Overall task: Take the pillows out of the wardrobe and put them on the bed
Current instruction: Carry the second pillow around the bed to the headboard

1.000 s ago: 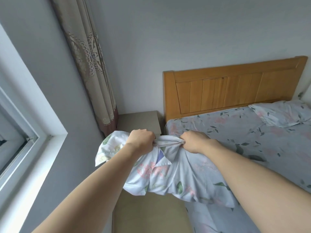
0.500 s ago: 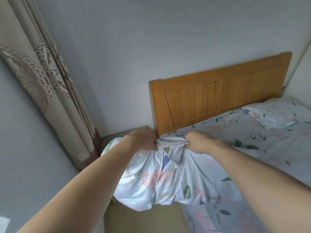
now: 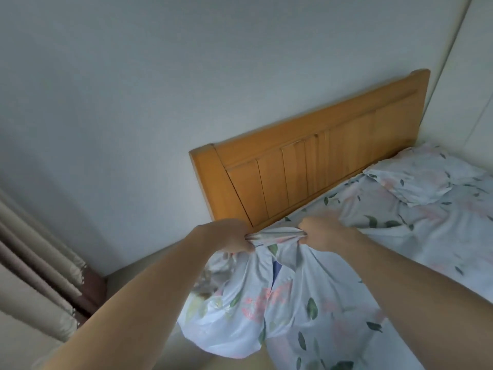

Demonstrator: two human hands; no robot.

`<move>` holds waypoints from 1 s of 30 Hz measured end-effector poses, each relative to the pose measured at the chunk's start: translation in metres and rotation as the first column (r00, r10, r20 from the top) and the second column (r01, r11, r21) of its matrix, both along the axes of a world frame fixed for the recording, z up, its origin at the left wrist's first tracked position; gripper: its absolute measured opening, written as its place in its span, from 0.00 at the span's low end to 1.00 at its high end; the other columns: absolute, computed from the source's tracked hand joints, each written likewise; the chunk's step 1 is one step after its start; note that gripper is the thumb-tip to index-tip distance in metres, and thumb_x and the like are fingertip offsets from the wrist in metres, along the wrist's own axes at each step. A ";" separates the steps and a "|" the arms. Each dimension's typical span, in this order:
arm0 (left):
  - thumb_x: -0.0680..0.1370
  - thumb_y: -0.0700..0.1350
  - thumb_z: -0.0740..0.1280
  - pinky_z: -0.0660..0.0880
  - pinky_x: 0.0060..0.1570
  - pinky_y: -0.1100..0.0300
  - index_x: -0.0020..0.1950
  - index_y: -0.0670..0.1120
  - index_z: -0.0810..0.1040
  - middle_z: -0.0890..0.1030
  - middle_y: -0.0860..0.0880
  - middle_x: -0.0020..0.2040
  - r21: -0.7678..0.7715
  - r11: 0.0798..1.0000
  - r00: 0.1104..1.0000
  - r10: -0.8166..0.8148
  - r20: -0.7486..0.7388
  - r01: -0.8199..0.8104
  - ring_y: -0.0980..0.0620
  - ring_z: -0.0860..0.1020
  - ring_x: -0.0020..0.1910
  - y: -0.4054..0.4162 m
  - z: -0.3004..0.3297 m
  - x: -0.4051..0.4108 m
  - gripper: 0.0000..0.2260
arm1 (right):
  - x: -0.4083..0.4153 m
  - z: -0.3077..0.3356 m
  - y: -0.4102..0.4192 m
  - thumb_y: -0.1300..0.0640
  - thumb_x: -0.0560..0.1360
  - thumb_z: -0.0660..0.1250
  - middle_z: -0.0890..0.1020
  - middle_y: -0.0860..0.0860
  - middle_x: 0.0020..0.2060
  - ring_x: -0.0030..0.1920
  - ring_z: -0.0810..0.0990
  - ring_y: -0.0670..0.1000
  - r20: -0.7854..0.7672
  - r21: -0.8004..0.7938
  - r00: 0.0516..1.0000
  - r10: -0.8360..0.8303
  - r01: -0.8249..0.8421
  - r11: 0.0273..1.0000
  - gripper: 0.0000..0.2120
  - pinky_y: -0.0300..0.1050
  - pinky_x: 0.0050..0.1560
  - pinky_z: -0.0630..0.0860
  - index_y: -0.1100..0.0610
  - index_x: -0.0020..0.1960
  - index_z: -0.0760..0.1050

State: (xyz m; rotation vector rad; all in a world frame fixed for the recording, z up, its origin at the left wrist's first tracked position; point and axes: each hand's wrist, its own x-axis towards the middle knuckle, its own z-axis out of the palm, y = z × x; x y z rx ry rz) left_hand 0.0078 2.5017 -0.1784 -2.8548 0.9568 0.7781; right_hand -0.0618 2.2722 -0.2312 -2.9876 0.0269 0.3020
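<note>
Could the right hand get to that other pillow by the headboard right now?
Probably not yet: the right hand and left hand both grip the pillow being carried. The far pillow lies uncovered on the bed, but farther along it.

The pillow is soft cloth, pale blue with a matt printed pattern of pink flowers and green leaves, bunched into creases where it is gathered. The bed wears the same matt floral cotton-like cloth, lightly wrinkled, as does a second pillow. The headboard is honey-coloured wood, smooth, with a faint satin sheen. The curtain is beige woven cloth, perhaps slightly textured. The wall looks matt painted.
</note>
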 end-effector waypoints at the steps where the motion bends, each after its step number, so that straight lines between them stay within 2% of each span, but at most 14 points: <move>1: 0.73 0.53 0.65 0.68 0.31 0.59 0.33 0.46 0.71 0.78 0.48 0.30 -0.023 1.000 1.000 0.000 0.002 0.000 0.51 0.74 0.28 -0.010 -0.001 0.015 0.13 | 0.013 0.000 -0.010 0.50 0.76 0.63 0.69 0.44 0.30 0.31 0.68 0.45 0.009 0.002 1.000 -0.010 0.010 1.000 0.16 0.40 0.30 0.60 0.48 0.32 0.63; 4: 0.73 0.53 0.64 0.70 0.31 0.58 0.34 0.47 0.71 0.76 0.50 0.31 -0.063 0.998 0.999 -0.012 -0.039 0.009 0.52 0.76 0.29 -0.039 -0.007 0.055 0.12 | 0.044 -0.002 -0.038 0.52 0.77 0.62 0.71 0.44 0.30 0.31 0.70 0.43 0.015 0.013 0.999 -0.031 0.031 0.999 0.14 0.38 0.31 0.63 0.47 0.33 0.65; 7: 0.74 0.52 0.65 0.69 0.26 0.61 0.32 0.48 0.69 0.75 0.51 0.29 -0.089 0.996 0.996 -0.021 -0.083 0.014 0.55 0.75 0.25 -0.067 -0.020 0.090 0.14 | 0.070 -0.008 -0.063 0.53 0.77 0.61 0.73 0.44 0.32 0.36 0.76 0.47 0.021 0.004 0.998 -0.057 0.056 0.998 0.06 0.41 0.39 0.73 0.50 0.42 0.74; 11: 0.75 0.52 0.65 0.67 0.22 0.65 0.31 0.47 0.67 0.73 0.51 0.27 -0.202 0.979 0.996 -0.029 -0.082 0.012 0.59 0.73 0.21 -0.101 -0.046 0.140 0.16 | 0.112 -0.024 -0.099 0.56 0.77 0.60 0.74 0.44 0.37 0.38 0.73 0.47 0.066 -0.021 0.995 -0.071 0.072 0.997 0.08 0.41 0.38 0.68 0.47 0.49 0.76; 14: 0.76 0.53 0.64 0.71 0.26 0.59 0.36 0.42 0.74 0.78 0.47 0.30 -0.286 0.958 0.989 -0.063 -0.134 0.022 0.55 0.76 0.24 -0.126 -0.075 0.180 0.16 | 0.145 -0.049 -0.125 0.58 0.75 0.59 0.80 0.47 0.44 0.43 0.78 0.50 0.061 -0.045 0.993 -0.101 0.104 0.994 0.11 0.42 0.39 0.67 0.47 0.51 0.77; 17: 0.77 0.54 0.64 0.66 0.25 0.59 0.33 0.48 0.74 0.75 0.51 0.27 -0.325 0.943 0.981 -0.128 -0.149 0.073 0.54 0.73 0.25 -0.156 -0.116 0.219 0.15 | 0.179 -0.092 -0.154 0.58 0.75 0.59 0.81 0.47 0.45 0.46 0.80 0.51 0.052 -0.087 0.988 -0.145 0.149 0.985 0.11 0.42 0.38 0.67 0.48 0.50 0.78; 20: 0.78 0.53 0.64 0.61 0.25 0.62 0.30 0.51 0.70 0.70 0.55 0.26 -0.344 0.929 0.981 -0.175 -0.089 0.135 0.56 0.69 0.26 -0.186 -0.167 0.260 0.17 | 0.219 -0.138 -0.181 0.59 0.74 0.59 0.82 0.47 0.43 0.45 0.80 0.51 0.013 -0.095 0.982 -0.190 0.190 0.977 0.11 0.42 0.39 0.71 0.47 0.48 0.78; 22: 0.78 0.52 0.63 0.61 0.25 0.61 0.31 0.51 0.69 0.70 0.54 0.26 -0.369 0.916 0.983 -0.182 -0.035 0.156 0.54 0.70 0.27 -0.204 -0.196 0.285 0.16 | 0.248 -0.163 -0.197 0.59 0.74 0.59 0.82 0.46 0.44 0.47 0.81 0.51 0.004 -0.091 0.979 -0.205 0.205 0.975 0.13 0.42 0.40 0.71 0.46 0.50 0.79; 24: 0.78 0.47 0.62 0.61 0.26 0.58 0.30 0.49 0.66 0.69 0.53 0.26 -0.386 0.906 0.984 -0.177 0.029 0.175 0.51 0.71 0.29 -0.217 -0.214 0.308 0.16 | 0.280 -0.179 -0.211 0.60 0.73 0.59 0.82 0.47 0.46 0.48 0.81 0.52 0.007 -0.082 0.979 -0.202 0.202 0.976 0.15 0.41 0.40 0.68 0.45 0.52 0.79; 27: 0.77 0.43 0.61 0.70 0.29 0.57 0.33 0.49 0.73 0.74 0.52 0.28 -0.408 0.896 0.981 -0.121 0.152 0.174 0.53 0.74 0.30 -0.229 -0.220 0.335 0.12 | 0.326 -0.183 -0.228 0.62 0.71 0.59 0.83 0.48 0.43 0.45 0.81 0.53 0.067 -0.083 0.984 -0.165 0.170 0.982 0.16 0.42 0.38 0.69 0.46 0.50 0.79; 29: 0.79 0.44 0.62 0.68 0.27 0.62 0.36 0.50 0.76 0.74 0.55 0.28 -0.397 0.898 0.966 -0.099 0.241 0.191 0.56 0.72 0.28 -0.230 -0.220 0.345 0.11 | 0.346 -0.178 -0.232 0.61 0.70 0.60 0.83 0.48 0.42 0.43 0.80 0.52 0.171 -0.109 0.981 -0.093 0.113 0.988 0.16 0.42 0.38 0.71 0.47 0.51 0.80; 30: 0.79 0.45 0.63 0.64 0.26 0.66 0.39 0.52 0.76 0.72 0.57 0.28 -0.384 0.901 0.959 -0.102 0.266 0.202 0.57 0.71 0.27 -0.229 -0.221 0.345 0.09 | 0.350 -0.179 -0.233 0.61 0.70 0.61 0.84 0.47 0.44 0.45 0.80 0.52 0.229 -0.124 0.972 -0.052 0.082 0.989 0.17 0.43 0.42 0.72 0.47 0.53 0.80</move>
